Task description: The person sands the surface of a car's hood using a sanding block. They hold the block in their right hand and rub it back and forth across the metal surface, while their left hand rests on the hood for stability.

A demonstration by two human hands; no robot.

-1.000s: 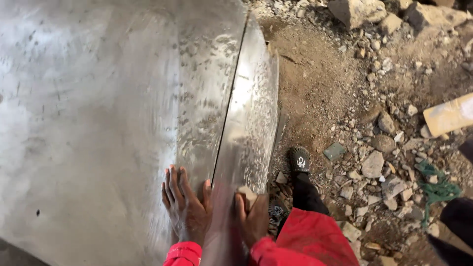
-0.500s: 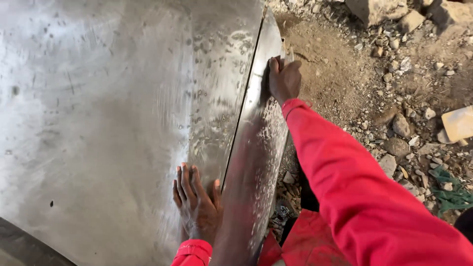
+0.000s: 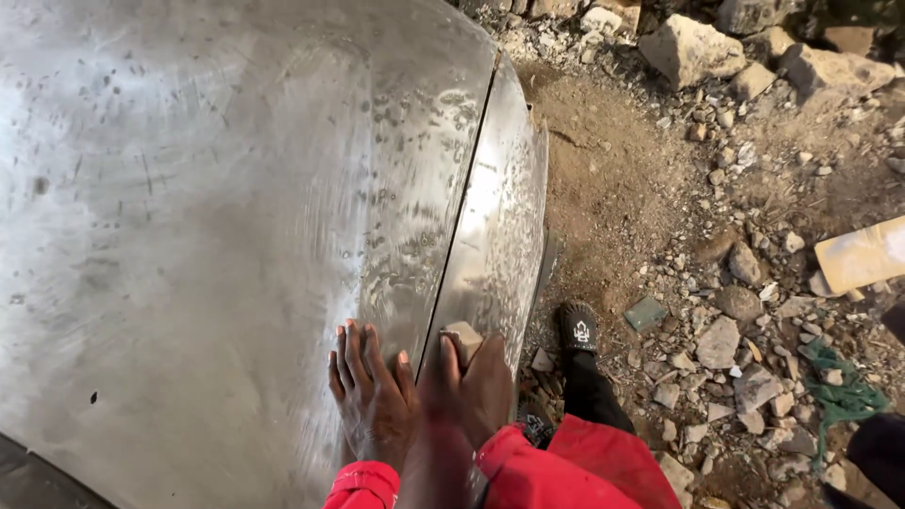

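A large curved sheet-metal panel (image 3: 207, 217) fills the left of the head view, bare and scuffed grey, with a raised seam running down its right side. My left hand (image 3: 370, 396) lies flat on the panel just left of the seam, fingers spread. My right hand (image 3: 471, 382) presses a small pale block (image 3: 462, 339) against the narrow strip right of the seam, close to my left hand. Both sleeves are red.
My foot in a dark shoe (image 3: 578, 327) stands on bare dirt right of the panel. Stones and rubble (image 3: 735, 339) cover the ground, with larger rocks (image 3: 693, 47) at the top. A pale board (image 3: 863, 253) and green cord (image 3: 839, 396) lie at right.
My right hand slid up along the strip beside the seam to its far end, then came back down next to my left hand. My left hand stayed in place.
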